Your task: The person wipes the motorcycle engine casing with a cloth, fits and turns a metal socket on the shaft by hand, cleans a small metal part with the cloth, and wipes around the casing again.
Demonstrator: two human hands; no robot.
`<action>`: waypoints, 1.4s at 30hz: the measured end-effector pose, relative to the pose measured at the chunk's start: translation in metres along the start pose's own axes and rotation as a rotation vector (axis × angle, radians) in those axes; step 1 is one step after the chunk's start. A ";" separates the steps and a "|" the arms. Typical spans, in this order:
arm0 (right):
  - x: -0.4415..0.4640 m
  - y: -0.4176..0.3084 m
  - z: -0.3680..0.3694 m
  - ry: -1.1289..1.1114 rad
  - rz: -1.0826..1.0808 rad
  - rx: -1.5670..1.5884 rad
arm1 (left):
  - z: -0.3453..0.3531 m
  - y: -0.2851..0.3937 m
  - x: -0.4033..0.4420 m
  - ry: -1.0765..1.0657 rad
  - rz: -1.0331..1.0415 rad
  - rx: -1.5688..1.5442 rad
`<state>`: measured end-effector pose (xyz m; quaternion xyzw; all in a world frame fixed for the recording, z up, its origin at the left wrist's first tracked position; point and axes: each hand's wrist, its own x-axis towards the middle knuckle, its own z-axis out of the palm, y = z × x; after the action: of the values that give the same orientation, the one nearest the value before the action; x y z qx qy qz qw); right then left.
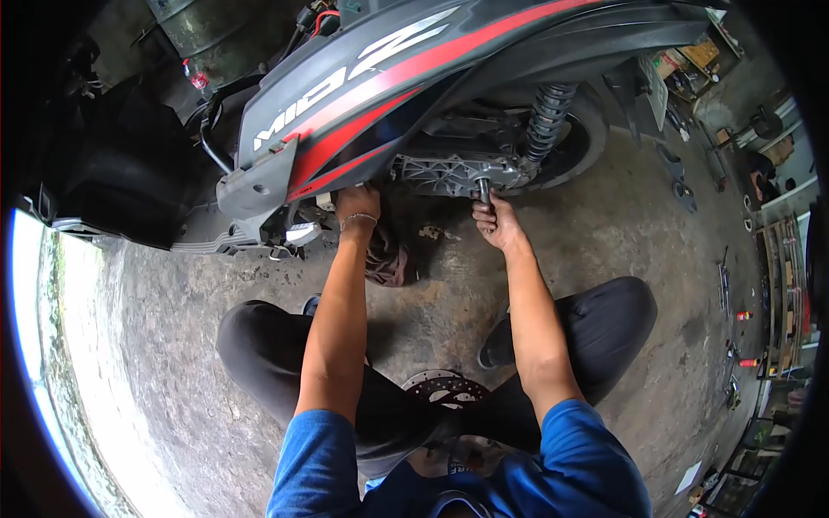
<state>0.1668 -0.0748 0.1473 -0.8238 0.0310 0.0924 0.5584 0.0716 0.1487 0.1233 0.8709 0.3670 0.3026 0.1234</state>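
Note:
A scooter with a black, red-striped side panel (345, 129) stands in front of me. My right hand (497, 221) is closed around a short metal shaft (484, 185), whose upper end meets the grey engine case (449, 175). Beneath the panel's lower edge is my left hand (357, 204), a bracelet at its wrist; the panel and shadow hide its fingers. Just below that hand lies a dark brown cloth (390, 262) on the floor. The shock absorber (549, 121) and rear tyre (591, 142) are to the right of the engine case.
A perforated brake disc (442, 388) lies between my legs. Sandals (677, 180) rest on the concrete floor at right. Tools and small bottles (746, 363) line the right side, near a wooden pallet (781, 285). A drum (203, 34) stands behind the scooter.

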 end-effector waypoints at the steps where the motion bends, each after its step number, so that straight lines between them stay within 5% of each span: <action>1: -0.001 0.002 -0.002 -0.034 0.034 0.065 | -0.003 -0.002 -0.002 -0.003 -0.007 0.006; 6: -0.002 0.013 -0.012 -0.122 0.169 0.344 | -0.005 0.002 -0.001 -0.092 -0.081 -0.028; 10: 0.008 0.015 -0.005 0.008 -0.368 -0.623 | -0.011 0.003 0.007 -0.252 -0.136 -0.075; 11: 0.007 0.014 -0.005 0.007 -0.372 -0.625 | -0.010 0.003 0.006 -0.250 -0.138 -0.078; 15: 0.003 0.009 -0.006 -0.255 0.131 0.245 | -0.006 0.004 0.002 -0.087 -0.099 -0.069; 16: 0.006 0.017 -0.006 -0.256 0.127 0.244 | -0.003 0.002 0.000 -0.084 -0.101 -0.071; 20: 0.026 0.060 -0.001 -0.820 0.381 1.316 | 0.005 -0.003 0.000 -0.012 0.028 -0.043; 25: 0.016 0.046 -0.008 -0.583 0.361 1.061 | 0.001 -0.001 0.002 -0.122 -0.044 0.004; 36: 0.029 0.036 -0.021 -0.766 0.506 1.087 | -0.009 0.007 0.001 -0.071 -0.067 -0.057; 42: 0.027 0.026 -0.023 -0.609 0.396 0.721 | -0.007 0.006 0.001 -0.103 -0.084 -0.044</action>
<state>0.1919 -0.1041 0.1266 -0.4929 0.0522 0.4158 0.7625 0.0717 0.1451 0.1317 0.8663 0.3894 0.2600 0.1738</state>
